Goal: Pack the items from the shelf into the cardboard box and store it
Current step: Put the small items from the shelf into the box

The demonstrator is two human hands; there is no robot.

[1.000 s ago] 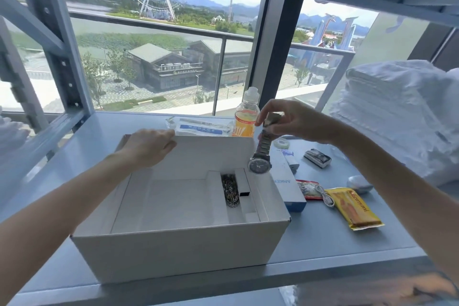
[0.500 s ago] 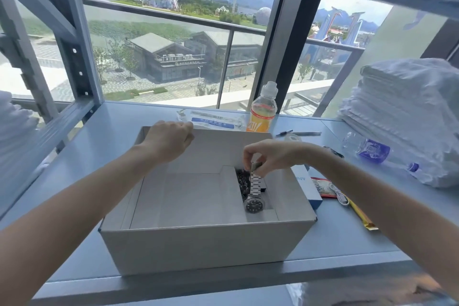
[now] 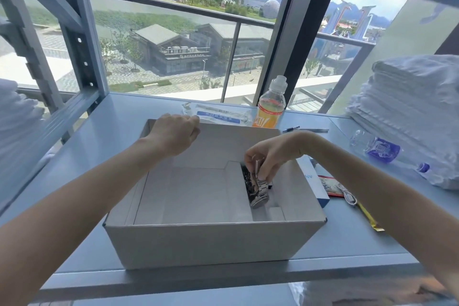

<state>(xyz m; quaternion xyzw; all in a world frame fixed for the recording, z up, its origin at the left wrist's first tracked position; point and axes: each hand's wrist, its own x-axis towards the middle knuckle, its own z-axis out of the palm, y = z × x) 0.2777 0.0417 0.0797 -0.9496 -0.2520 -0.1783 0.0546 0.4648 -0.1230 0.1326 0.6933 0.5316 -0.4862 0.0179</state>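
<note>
The cardboard box (image 3: pixel 211 243) sits open near the front edge of the shelf (image 3: pixel 111 122), roughly midway along it. The left hand (image 3: pixel 173 134) has its fingers curled over the box's far wall at the left end, apparently to brace it and stop the light carton sliding back while things go in. The right hand (image 3: pixel 270 154) reaches down inside at the right wall and pinches the metal strap of a watch (image 3: pixel 259 192) between thumb and fingertips. The watch's case hangs lowest and touches, or all but touches, the box floor beside a dark item (image 3: pixel 247 177) already lying there. Holding it by the strap lets it be lowered gently rather than dropped, and the right-hand side seems chosen to keep small pieces together.

Most of the packing is left to do. Along the back edge stand an orange drink bottle (image 3: pixel 270 107) and a clear packet (image 3: pixel 218 115), with a pen (image 3: pixel 308 129) to their right. Just beside the box's right wall lie a blue-and-white carton (image 3: pixel 319 189), a red sachet (image 3: pixel 327 187), a white cable (image 3: pixel 347 197) and a yellow packet (image 3: pixel 370 218). Towards the right edge a crushed plastic bottle (image 3: pixel 377 148) rests against a stack of white towels (image 3: pixel 409 107)
</note>
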